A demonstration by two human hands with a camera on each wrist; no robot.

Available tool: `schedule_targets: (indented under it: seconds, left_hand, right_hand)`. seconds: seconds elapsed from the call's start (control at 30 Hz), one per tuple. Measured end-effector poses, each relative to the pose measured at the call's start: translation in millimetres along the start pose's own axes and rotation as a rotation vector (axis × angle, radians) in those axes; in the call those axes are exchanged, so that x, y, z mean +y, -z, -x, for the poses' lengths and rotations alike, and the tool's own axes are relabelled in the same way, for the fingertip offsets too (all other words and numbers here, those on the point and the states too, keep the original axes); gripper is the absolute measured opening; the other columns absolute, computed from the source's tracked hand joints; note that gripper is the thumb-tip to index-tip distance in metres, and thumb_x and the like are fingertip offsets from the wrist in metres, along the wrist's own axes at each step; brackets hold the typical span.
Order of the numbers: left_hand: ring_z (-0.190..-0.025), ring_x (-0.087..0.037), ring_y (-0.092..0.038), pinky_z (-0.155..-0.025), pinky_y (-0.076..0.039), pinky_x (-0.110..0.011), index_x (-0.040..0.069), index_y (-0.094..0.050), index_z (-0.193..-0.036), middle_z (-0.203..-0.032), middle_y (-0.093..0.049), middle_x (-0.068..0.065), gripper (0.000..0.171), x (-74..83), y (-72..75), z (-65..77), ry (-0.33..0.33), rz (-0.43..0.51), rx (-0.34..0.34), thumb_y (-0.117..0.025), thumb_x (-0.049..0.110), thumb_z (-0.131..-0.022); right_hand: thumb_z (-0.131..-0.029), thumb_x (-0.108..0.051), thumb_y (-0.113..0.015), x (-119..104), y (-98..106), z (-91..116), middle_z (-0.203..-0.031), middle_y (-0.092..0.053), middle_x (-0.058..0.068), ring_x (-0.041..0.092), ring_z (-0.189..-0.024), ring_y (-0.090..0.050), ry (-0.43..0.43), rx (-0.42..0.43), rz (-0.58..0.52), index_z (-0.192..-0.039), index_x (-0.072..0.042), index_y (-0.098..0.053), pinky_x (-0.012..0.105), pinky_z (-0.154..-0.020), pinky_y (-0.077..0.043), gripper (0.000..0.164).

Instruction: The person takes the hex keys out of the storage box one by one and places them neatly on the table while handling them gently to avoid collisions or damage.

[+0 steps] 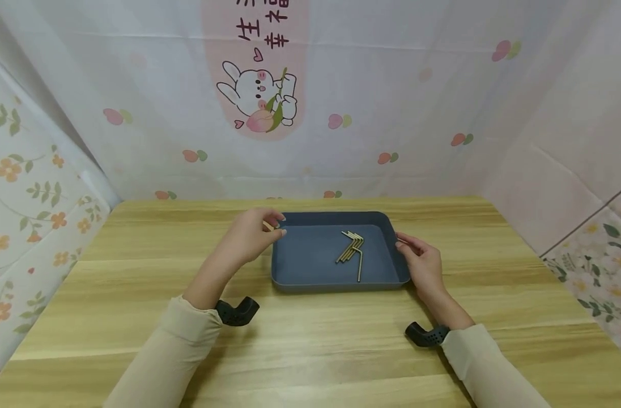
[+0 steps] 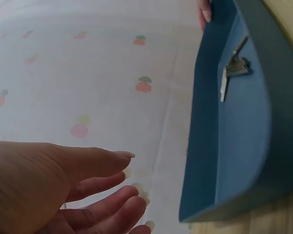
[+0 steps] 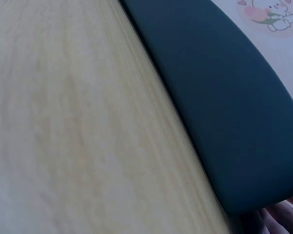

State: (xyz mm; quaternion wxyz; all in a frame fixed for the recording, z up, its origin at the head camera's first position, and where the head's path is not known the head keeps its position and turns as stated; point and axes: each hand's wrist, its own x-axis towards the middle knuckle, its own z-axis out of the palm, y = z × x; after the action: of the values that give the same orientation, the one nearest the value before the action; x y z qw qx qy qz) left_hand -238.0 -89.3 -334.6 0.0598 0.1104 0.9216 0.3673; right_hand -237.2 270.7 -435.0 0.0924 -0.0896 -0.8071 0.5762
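A shallow blue-grey rectangular tray (image 1: 310,263) stands on the wooden table. Inside it, right of the middle, several brass-coloured L-shaped hex keys (image 1: 360,263) lie in a loose bunch, one apart from the others and pointing towards the front. My left hand (image 1: 244,235) hovers at the tray's back left corner, fingers loosely bent. The left wrist view shows a gap between this hand (image 2: 102,190) and the tray wall (image 2: 205,122). On the opposite side, my right hand (image 1: 425,263) holds the right wall, thumb at the rim; its fingers (image 3: 283,217) are partly hidden behind the tray.
Bare wooden tabletop (image 1: 310,345) surrounds the tray. A white printed curtain (image 1: 392,102) hangs behind the table's back edge, with floral cloth (image 1: 35,226) on the left. Black curved mounts (image 1: 237,311) are worn on both wrists.
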Motion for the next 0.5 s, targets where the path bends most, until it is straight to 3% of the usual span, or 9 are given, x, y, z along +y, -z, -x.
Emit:
schedule_targets:
  seconds: [0.27, 0.5]
  left_hand:
    - [-0.110, -0.029, -0.064, -0.088, -0.055, -0.041, 0.010, -0.067, -0.126, -0.116, -0.068, -0.011, 0.031, 13.7, -1.7, -15.2, -0.047, 0.010, -0.049, -0.068, 0.022, -0.098]
    - [-0.090, -0.029, -0.068, -0.070, -0.056, -0.030, 0.007, -0.066, -0.128, -0.115, -0.070, -0.013, 0.033, 23.6, -0.9, -26.5, 0.016, 0.046, -0.121, -0.067, 0.021, -0.098]
  right_hand:
    - [-0.100, -0.021, -0.064, 0, 1, -1, -0.131, -0.069, 0.011, -0.012, -0.095, -0.061, -0.007, -0.004, 0.000, -0.134, -0.008, -0.067, 0.006, -0.082, -0.048, 0.036]
    - [-0.100, -0.022, -0.064, -1, 0, 0, -0.135, -0.067, 0.015, -0.012, -0.097, -0.061, -0.010, -0.004, -0.002, -0.134, -0.009, -0.067, 0.006, -0.082, -0.048, 0.036]
